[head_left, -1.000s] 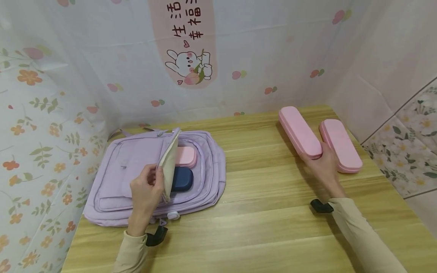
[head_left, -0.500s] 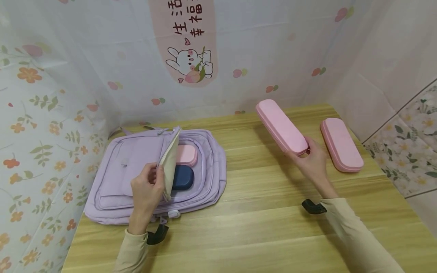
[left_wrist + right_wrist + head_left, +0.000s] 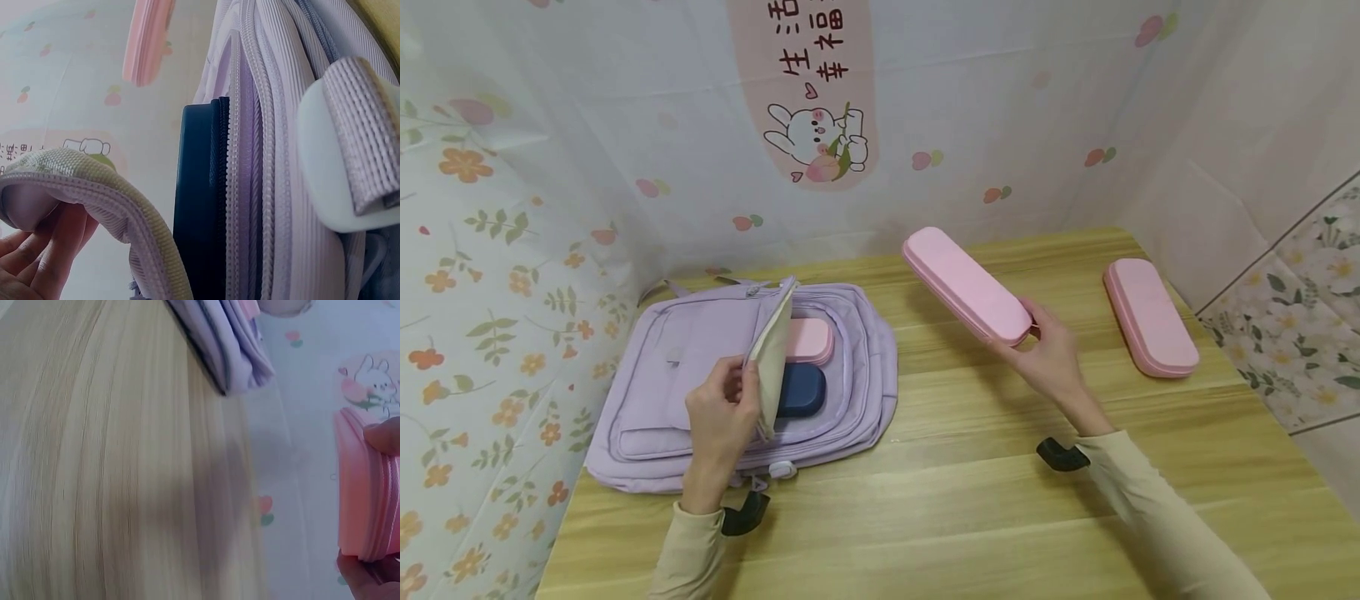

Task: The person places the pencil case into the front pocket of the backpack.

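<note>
A lilac backpack (image 3: pixel 677 333) lies on the table at the left, its front pocket unzipped. My left hand (image 3: pixel 721 421) pinches the edge of the pocket flap (image 3: pixel 772 367) and holds it raised. Inside the pocket sit a pink case (image 3: pixel 809 342) and a dark blue case (image 3: pixel 801 390), both partly hidden by the flap; the blue one (image 3: pixel 197 194) shows closely in the left wrist view. Above the table, my right hand (image 3: pixel 1047 354) grips the near end of a long pink zipped pencil case (image 3: pixel 966 283), thumb and fingers on opposite sides (image 3: pixel 359 494).
Another pink pencil case (image 3: pixel 1152 317) lies at the right side of the wooden table (image 3: pixel 910 517). A white printed curtain (image 3: pixel 970 100) hangs along the back, and flowered cloth (image 3: pixel 490 333) covers the left side. A white buckle (image 3: pixel 340 150) hangs from the backpack.
My right hand has carried the pink pencil case leftward, away from the other pink one and toward the backpack. The left hand keeps the flap raised in the same spot.
</note>
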A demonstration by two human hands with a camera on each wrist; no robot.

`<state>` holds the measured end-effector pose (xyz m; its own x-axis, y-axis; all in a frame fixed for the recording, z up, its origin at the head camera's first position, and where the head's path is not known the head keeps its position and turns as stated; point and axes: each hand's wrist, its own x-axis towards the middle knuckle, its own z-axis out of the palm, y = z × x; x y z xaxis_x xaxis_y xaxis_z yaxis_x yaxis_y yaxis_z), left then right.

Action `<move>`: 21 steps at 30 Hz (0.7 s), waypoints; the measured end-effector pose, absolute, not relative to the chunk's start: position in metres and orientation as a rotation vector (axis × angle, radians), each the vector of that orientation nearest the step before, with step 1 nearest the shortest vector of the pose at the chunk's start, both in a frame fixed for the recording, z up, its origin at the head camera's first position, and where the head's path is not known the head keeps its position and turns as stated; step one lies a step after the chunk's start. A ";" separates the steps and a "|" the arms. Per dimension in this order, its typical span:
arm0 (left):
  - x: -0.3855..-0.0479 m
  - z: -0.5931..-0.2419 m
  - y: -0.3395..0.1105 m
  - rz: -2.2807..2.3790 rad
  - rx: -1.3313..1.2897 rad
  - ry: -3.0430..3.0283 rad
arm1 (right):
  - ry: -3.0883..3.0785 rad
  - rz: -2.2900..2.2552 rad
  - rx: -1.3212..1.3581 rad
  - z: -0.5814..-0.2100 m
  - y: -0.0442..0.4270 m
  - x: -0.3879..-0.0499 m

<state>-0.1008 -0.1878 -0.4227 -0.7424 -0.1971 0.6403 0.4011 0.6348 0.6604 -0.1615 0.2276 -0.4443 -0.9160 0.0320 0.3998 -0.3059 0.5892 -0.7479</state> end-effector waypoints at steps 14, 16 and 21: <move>-0.099 -0.423 -0.190 -1.103 -0.149 -2.128 | -2.561 1.367 0.523 -0.453 0.191 -0.154; -0.099 -0.424 -0.190 -1.098 -0.149 -2.118 | -2.578 1.382 0.564 -0.455 0.186 -0.153; -0.100 -0.421 -0.190 -1.091 -0.155 -2.095 | -2.598 1.420 0.666 -0.455 0.175 -0.150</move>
<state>-0.0996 -0.1903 -0.4212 -0.7074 -0.2231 0.6706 0.4213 0.6287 0.6536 -0.1501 0.1753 -0.4548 -0.8983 -0.3244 0.2963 -0.4246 0.4675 -0.7754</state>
